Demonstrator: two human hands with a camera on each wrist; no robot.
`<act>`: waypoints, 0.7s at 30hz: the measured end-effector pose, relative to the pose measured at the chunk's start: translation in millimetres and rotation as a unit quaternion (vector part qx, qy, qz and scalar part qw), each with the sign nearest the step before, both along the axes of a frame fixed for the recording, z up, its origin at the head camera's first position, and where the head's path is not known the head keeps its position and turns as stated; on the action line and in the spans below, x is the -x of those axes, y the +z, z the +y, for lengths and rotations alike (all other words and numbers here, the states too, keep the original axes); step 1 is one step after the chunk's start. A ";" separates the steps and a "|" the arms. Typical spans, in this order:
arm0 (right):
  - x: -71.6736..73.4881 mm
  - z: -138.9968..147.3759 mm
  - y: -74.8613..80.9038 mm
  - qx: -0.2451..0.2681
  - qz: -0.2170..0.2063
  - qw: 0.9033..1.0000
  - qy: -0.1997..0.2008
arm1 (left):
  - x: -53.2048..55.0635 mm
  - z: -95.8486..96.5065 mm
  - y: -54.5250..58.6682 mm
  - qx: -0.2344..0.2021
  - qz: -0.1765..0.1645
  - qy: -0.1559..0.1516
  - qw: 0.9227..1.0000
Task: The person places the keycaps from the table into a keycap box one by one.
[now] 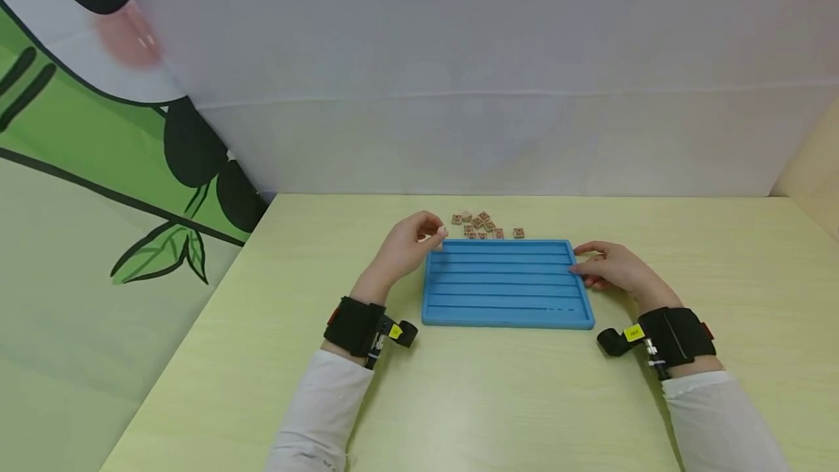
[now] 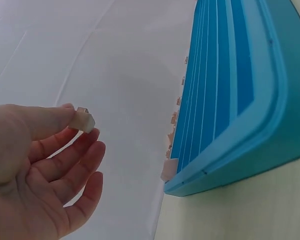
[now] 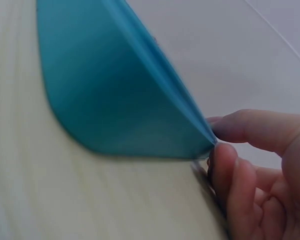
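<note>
A blue tray (image 1: 501, 282) with several parallel ridges lies on the table. At its far left corner my left hand (image 1: 409, 242) pinches a small pale wooden block (image 2: 83, 120) between thumb and index finger, the other fingers loosely bent. My right hand (image 1: 612, 266) grips the tray's right edge, thumb on the rim and fingers against the outer side, as the right wrist view shows. Behind the far rim lie several small wooden tiles (image 1: 489, 226) with reddish marks, too small to read. Another pale block (image 2: 169, 170) shows by the tray's corner in the left wrist view.
The pale wooden table (image 1: 498, 399) extends around the tray. A whitish cloth backdrop (image 1: 491, 144) rises along its far edge, with a green-and-black cartoon print (image 1: 118, 137) at left. Each wrist wears a black strap (image 1: 357, 326) with a small camera.
</note>
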State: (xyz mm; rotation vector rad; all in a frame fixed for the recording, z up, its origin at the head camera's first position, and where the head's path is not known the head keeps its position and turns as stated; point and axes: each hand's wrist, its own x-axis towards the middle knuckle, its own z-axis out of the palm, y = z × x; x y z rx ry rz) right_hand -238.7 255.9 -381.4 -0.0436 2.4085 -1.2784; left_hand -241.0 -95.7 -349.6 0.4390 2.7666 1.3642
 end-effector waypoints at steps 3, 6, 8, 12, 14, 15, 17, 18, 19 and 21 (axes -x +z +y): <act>-2.0 0.8 1.7 0.005 -0.001 1.000 -0.004 | 1.4 -1.5 -2.0 0.011 0.011 0.001 1.000; -3.5 1.5 4.7 0.004 0.001 1.000 -0.011 | 4.6 -2.1 -2.6 0.030 0.024 -0.003 0.999; -2.7 0.0 4.7 0.001 0.002 1.000 -0.013 | 6.7 -3.5 -2.5 0.053 0.040 -0.009 0.998; -1.9 -1.5 6.4 -0.003 0.007 1.000 -0.012 | 13.4 -1.8 3.7 0.123 0.084 -0.032 0.988; -2.0 -1.7 6.8 -0.002 0.006 1.000 -0.013 | 16.8 0.6 7.1 0.161 0.099 -0.042 0.981; -2.1 -1.7 6.7 -0.001 0.005 1.000 -0.014 | 18.5 2.1 8.2 0.181 0.103 -0.048 0.977; -2.6 -1.4 6.3 -0.001 0.003 1.000 -0.015 | 21.2 5.8 9.4 0.218 0.107 -0.056 0.969; -2.9 -1.3 5.9 -0.001 0.002 1.000 -0.015 | 22.3 7.8 9.5 0.234 0.106 -0.058 0.965; -3.3 -1.2 5.4 0.000 0.000 1.000 -0.015 | 23.5 9.9 8.7 0.248 0.105 -0.060 0.961; -4.0 -1.0 4.3 0.003 -0.001 1.000 -0.014 | 24.9 14.2 6.9 0.275 0.100 -0.063 0.954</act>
